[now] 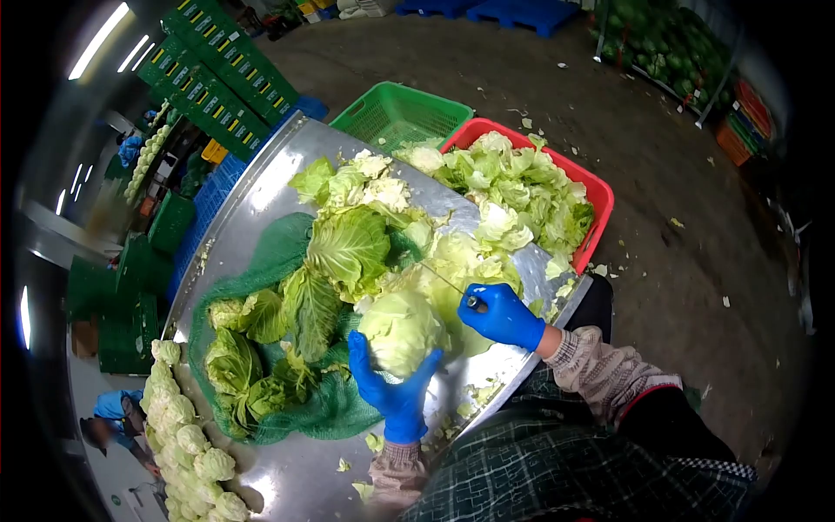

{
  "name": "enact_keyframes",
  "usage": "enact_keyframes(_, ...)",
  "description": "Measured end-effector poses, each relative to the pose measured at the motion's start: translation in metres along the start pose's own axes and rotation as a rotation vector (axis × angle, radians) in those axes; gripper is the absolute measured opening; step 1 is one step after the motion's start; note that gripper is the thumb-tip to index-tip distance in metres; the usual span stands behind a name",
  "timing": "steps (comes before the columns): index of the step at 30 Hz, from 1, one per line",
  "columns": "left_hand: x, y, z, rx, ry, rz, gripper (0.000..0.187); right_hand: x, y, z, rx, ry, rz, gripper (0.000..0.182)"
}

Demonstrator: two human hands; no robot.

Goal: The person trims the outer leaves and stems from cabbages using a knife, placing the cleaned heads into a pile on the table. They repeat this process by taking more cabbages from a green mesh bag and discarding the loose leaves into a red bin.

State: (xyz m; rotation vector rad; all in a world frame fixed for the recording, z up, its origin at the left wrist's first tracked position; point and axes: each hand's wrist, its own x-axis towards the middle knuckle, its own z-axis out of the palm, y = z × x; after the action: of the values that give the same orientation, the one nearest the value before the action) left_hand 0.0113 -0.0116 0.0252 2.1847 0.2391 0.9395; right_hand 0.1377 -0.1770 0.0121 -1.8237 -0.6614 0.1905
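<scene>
My left hand (396, 396), in a blue glove, cups a pale green trimmed cabbage (403, 331) from below, thumb and fingers spread around its sides. In my blue-gloved right hand (502, 317) is a knife (446, 282), its thin blade pointing away over loose leaves just beyond the cabbage; the dark handle end shows at the fist. A green mesh sack (261, 261) lies left of my left hand, with several leafy, untrimmed cabbages (233, 361) in and on it. Cut outer leaves (465, 257) are heaped behind the held cabbage.
A red crate (600, 204) full of leaves stands at the far edge of the metal table (304, 474), beside a green crate (400, 109). Pale cabbages (187, 435) line the left side. Green crates (217, 74) are stacked behind; a person in blue (117, 404) is at left.
</scene>
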Motion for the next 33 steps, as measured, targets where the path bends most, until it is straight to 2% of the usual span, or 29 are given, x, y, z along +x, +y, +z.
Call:
enact_keyframes(2, 0.002, 0.003, -0.002, 0.086, -0.010, 0.064, 0.101, 0.001, -0.011, 0.001, 0.084, 0.042, -0.062, 0.013)
enact_keyframes(5, 0.007, 0.005, -0.004, 0.136, -0.054, 0.136, 0.100, 0.005, -0.020, 0.008, -0.188, -0.015, -0.069, 0.013)
enact_keyframes(9, 0.004, 0.005, -0.005, 0.065, -0.017, 0.094, 0.097, 0.007, 0.003, 0.008, 0.025, -0.005, -0.019, 0.010)
enact_keyframes(11, 0.004, 0.004, -0.005, -0.024, 0.028, 0.029, 0.096, 0.003, 0.019, -0.001, -0.044, 0.043, -0.013, 0.015)
enact_keyframes(13, 0.006, 0.004, -0.004, -0.144, 0.080, -0.072, 0.096, -0.001, 0.042, -0.005, -0.225, 0.086, 0.130, 0.016)
enact_keyframes(14, 0.008, 0.002, -0.004, -0.070, 0.071, -0.025, 0.096, -0.006, 0.046, -0.006, -0.106, 0.084, 0.119, 0.016)
enact_keyframes(15, 0.010, -0.001, -0.006, 0.001, 0.060, 0.021, 0.096, -0.004, 0.021, -0.007, -0.021, 0.090, 0.067, 0.017)
enact_keyframes(17, 0.007, -0.001, -0.007, 0.099, 0.020, 0.093, 0.095, 0.005, -0.010, 0.004, -0.014, 0.112, -0.092, 0.019)
enact_keyframes(21, 0.009, 0.005, -0.007, 0.176, -0.017, 0.169, 0.093, 0.016, -0.011, 0.014, -0.107, -0.003, -0.056, 0.016)
enact_keyframes(22, 0.009, 0.004, -0.008, 0.198, -0.018, 0.185, 0.093, 0.015, -0.010, 0.014, -0.047, -0.026, -0.053, 0.013)
enact_keyframes(26, 0.007, 0.001, -0.010, 0.211, -0.026, 0.210, 0.098, 0.016, -0.003, 0.013, 0.008, -0.004, -0.060, 0.013)
enact_keyframes(29, 0.005, 0.003, -0.008, 0.013, 0.015, 0.039, 0.095, 0.008, 0.019, 0.002, -0.031, 0.035, -0.028, 0.015)
enact_keyframes(33, 0.015, 0.019, -0.001, -0.293, 0.126, -0.260, 0.083, -0.006, 0.035, 0.003, -0.260, 0.107, 0.086, 0.012)
